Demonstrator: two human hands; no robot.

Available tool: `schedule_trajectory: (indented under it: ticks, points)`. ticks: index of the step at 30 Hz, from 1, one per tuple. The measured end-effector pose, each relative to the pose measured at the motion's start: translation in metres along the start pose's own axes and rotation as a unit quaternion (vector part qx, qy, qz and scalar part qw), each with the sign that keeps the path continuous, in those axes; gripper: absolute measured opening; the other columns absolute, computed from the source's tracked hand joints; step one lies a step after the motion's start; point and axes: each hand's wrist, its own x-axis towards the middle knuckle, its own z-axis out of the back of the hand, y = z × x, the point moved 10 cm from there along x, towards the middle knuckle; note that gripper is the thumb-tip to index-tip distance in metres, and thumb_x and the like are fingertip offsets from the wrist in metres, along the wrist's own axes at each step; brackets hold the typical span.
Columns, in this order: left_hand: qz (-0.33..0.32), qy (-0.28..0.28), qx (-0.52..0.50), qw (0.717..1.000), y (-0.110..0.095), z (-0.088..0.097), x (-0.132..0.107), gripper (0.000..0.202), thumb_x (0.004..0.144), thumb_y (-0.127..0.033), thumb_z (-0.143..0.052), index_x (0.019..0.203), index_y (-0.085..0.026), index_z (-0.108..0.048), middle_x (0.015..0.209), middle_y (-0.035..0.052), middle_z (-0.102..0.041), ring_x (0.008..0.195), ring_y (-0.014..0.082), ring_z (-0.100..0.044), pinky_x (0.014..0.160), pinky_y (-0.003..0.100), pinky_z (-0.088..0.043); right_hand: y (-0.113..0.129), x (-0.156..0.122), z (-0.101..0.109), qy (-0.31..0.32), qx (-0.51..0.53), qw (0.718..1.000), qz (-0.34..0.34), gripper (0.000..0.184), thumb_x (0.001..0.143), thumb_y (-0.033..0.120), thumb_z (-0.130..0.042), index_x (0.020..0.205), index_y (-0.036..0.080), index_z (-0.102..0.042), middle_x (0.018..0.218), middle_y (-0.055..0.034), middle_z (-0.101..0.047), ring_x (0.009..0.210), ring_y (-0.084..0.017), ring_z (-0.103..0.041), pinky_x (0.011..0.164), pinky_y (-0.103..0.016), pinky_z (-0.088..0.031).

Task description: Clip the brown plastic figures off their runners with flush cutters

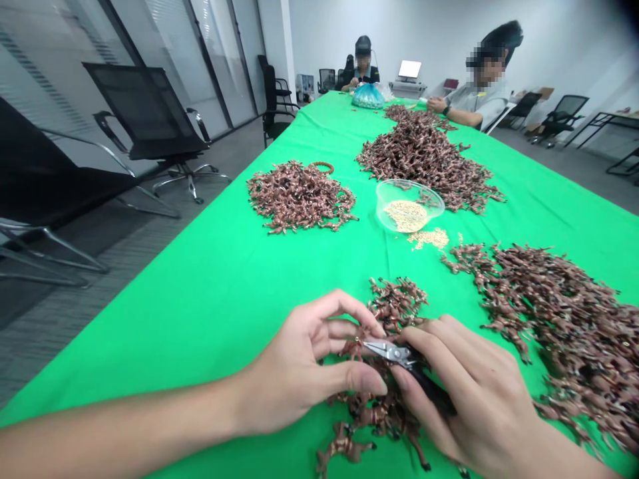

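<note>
Much green cloth (210,293) from edge to left grip (297,359), half-curled, hold unclear; right grip (462,376) snug around pliers (393,352).

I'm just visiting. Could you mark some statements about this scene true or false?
1. The right hand holds black-handled metal pliers. True.
2. The left hand lies flat. False: the left hand has bent fingers near the pliers' tip.
3. The tablecloth is red. False: the tablecloth is bright green.
4. The bowl is upside down. False: the clear, round plastic bowl stands upright, holding small beige bits.
5. A heap of small brown figures lies on the tablecloth. True.
</note>
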Motion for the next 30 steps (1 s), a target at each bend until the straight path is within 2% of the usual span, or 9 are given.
schedule_trajectory:
  ticks: [5, 11, 15, 19, 22, 26, 30]
  points:
    - [0.005, -0.007, 0.007, 1.0, 0.0, 0.001, 0.001, 0.039, 0.075, -0.009, -0.084, 0.105, -0.019, -0.06, 0.108, 0.0011, -0.069, 0.103, 0.0143, -0.068, 0.091, 0.023, -0.052, 0.0, 0.0, 0.001, -0.007, -0.003, 1.0, -0.003, 0.021, 0.09, 0.022, -0.063, 0.104, 0.008, -0.06, 0.084, -0.0115, -0.062, 0.071, -0.019, -0.053, 0.056, -0.031, -0.041]
    - [-0.035, -0.047, 0.051, 0.997, -0.007, 0.01, 0.002, 0.036, 0.079, -0.019, -0.082, 0.112, -0.02, -0.067, 0.111, 0.0031, -0.073, 0.105, 0.0167, -0.069, 0.096, 0.027, -0.054, -0.003, 0.001, 0.007, -0.023, -0.042, 0.999, -0.016, 0.021, 0.09, 0.024, -0.064, 0.103, 0.008, -0.061, 0.082, -0.0102, -0.062, 0.07, -0.018, -0.053, 0.056, -0.031, -0.04]
    - [-0.048, -0.074, 0.072, 0.994, -0.01, 0.015, 0.001, 0.034, 0.079, -0.021, -0.082, 0.112, -0.021, -0.071, 0.107, 0.0017, -0.077, 0.102, 0.015, -0.071, 0.097, 0.023, -0.055, 0.0, 0.001, 0.011, -0.035, -0.083, 0.996, 0.0, 0.021, 0.089, 0.023, -0.065, 0.103, 0.007, -0.062, 0.084, -0.011, -0.064, 0.072, -0.02, -0.056, 0.058, -0.032, -0.042]
    - [-0.03, -0.087, 0.083, 0.992, -0.006, 0.019, 0.001, 0.035, 0.075, -0.02, -0.085, 0.109, -0.023, -0.076, 0.109, 0.0013, -0.078, 0.102, 0.0162, -0.073, 0.092, 0.019, -0.057, -0.005, 0.002, 0.009, -0.013, -0.048, 0.998, -0.024, 0.017, 0.09, 0.023, -0.063, 0.101, 0.01, -0.063, 0.079, -0.0085, -0.063, 0.067, -0.018, -0.055, 0.055, -0.031, -0.042]
    - [-0.02, -0.08, 0.078, 0.994, -0.003, 0.019, 0.001, 0.036, 0.074, -0.02, -0.086, 0.109, -0.024, -0.077, 0.109, 0.0007, -0.078, 0.104, 0.0178, -0.073, 0.093, 0.019, -0.058, -0.011, 0.005, 0.007, 0.023, 0.017, 0.997, -0.066, 0.014, 0.093, 0.024, -0.058, 0.101, 0.014, -0.064, 0.075, -0.0047, -0.062, 0.062, -0.016, -0.056, 0.053, -0.029, -0.045]
    - [-0.008, -0.048, 0.076, 0.996, -0.002, 0.013, 0.001, 0.039, 0.072, -0.018, -0.087, 0.109, -0.024, -0.078, 0.105, 0.0009, -0.079, 0.102, 0.0179, -0.074, 0.091, 0.018, -0.059, -0.016, 0.01, 0.015, 0.041, 0.064, 0.991, -0.108, 0.019, 0.098, 0.029, -0.05, 0.101, 0.018, -0.065, 0.077, -0.0029, -0.069, 0.056, -0.012, -0.059, 0.048, -0.024, -0.047]
    - [-0.002, -0.025, 0.078, 0.997, -0.003, 0.01, 0.002, 0.04, 0.07, -0.017, -0.088, 0.109, -0.022, -0.078, 0.104, 0.0024, -0.079, 0.1, 0.0194, -0.075, 0.088, 0.018, -0.06, -0.025, 0.005, 0.016, 0.066, 0.08, 0.983, -0.151, 0.025, 0.099, 0.042, -0.05, 0.098, 0.025, -0.069, 0.079, -0.0002, -0.072, 0.065, -0.013, -0.067, 0.057, -0.022, -0.055]
